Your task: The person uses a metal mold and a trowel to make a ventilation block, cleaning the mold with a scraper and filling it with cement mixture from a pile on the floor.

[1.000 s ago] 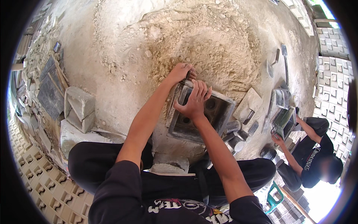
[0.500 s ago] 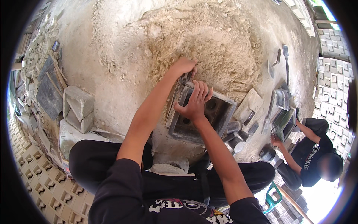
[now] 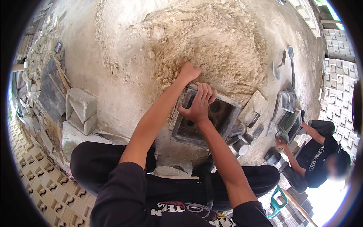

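Note:
A dark, box-shaped mould (image 3: 189, 139) with round forms inside lies on the ground before my knees, slightly turned. My right hand (image 3: 199, 106) grips its far left corner, with the thumb on the left side and bent fingers over the far rim. Just beyond that corner, my left hand (image 3: 190, 72) is closed at the near edge of a heap of crumbly tan material (image 3: 223, 56). Its fingertips point down and away, so what they hold, if anything, is hidden.
Right of the mould lie a flat board (image 3: 254, 107) and several dark cylinders. Farther right, a trowel (image 3: 279, 65) lies near a co-worker (image 3: 314, 159) holding another mould. Hollow blocks (image 3: 81, 108) stand at left, and a green-handled saw (image 3: 278, 202) is at lower right.
My left hand has left the mould's far left corner and moved slightly away and right, to the heap's edge. My right hand stays on the mould.

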Demonstrator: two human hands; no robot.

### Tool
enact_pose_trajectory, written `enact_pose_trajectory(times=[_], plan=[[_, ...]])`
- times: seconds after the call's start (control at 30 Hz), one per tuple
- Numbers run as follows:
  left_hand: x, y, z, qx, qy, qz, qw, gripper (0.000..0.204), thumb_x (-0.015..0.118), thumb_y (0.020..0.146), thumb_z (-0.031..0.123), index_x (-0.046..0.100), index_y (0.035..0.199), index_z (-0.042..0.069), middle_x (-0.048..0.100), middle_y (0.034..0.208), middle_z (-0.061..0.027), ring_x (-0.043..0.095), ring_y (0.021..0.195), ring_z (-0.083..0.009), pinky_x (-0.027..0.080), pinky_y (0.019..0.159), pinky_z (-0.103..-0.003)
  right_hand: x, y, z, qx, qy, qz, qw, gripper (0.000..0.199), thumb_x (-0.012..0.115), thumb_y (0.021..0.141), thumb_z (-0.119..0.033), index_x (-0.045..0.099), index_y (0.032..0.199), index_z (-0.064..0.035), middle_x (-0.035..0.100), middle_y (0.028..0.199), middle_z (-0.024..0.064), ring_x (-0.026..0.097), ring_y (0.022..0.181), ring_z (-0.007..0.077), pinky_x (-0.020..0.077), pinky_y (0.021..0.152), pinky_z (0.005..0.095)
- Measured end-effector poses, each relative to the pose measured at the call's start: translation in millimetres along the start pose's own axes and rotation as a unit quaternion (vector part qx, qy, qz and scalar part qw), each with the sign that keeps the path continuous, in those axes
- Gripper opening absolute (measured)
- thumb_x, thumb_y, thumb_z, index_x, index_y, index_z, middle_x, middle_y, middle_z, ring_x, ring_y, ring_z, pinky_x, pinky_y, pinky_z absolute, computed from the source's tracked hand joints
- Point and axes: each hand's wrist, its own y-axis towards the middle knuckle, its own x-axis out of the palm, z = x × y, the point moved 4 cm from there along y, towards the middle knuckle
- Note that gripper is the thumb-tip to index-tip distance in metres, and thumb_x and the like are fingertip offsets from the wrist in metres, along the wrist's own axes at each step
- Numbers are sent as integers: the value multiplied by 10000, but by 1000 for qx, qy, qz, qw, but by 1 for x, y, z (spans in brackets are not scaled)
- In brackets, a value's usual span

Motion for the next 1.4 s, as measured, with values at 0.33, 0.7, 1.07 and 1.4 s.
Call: enact_pose_trajectory(times=[0.33, 0.7, 1.07, 1.4], plan=[[-10, -14, -1, -9, -304, -262, 916, 330, 572, 994, 310, 698, 1050, 10, 513, 729, 40, 474, 606, -90, 439, 591, -261, -2, 1, -2, 1, 11, 7, 1000, 1068, 755, 599, -536, 318, 1396, 25, 371, 1351, 201, 286, 1363, 347, 23, 1137, 600], [-11, -8, 7, -17, -52, -48, 997, 603, 581, 954, 513, 621, 667, -16, 628, 622, -116, 646, 567, -230, 505, 557, -357, -1, 0, -1, -9, 21, 23, 999, 1060, 770, 586, -516, 326, 1385, 19, 375, 1339, 200, 293, 1351, 349, 28, 1134, 597], [-9, -6, 12, -54, -117, -130, 983, 585, 565, 965, 508, 628, 635, 30, 627, 594, -75, 644, 551, -189, 512, 557, -328, -2, 1, 0, -2, 15, 13, 1000, 1064, 764, 583, -530, 333, 1385, 21, 382, 1343, 196, 294, 1360, 339, 19, 1137, 594], [-12, -3, 17, -37, 41, -67, 996, 747, 535, 912, 646, 649, 570, -8, 656, 583, -111, 666, 578, -214, 538, 638, -353, -1, 2, -1, -1, 12, 13, 1000, 1071, 770, 583, -533, 332, 1392, 15, 379, 1344, 194, 293, 1363, 339, 20, 1137, 588]])
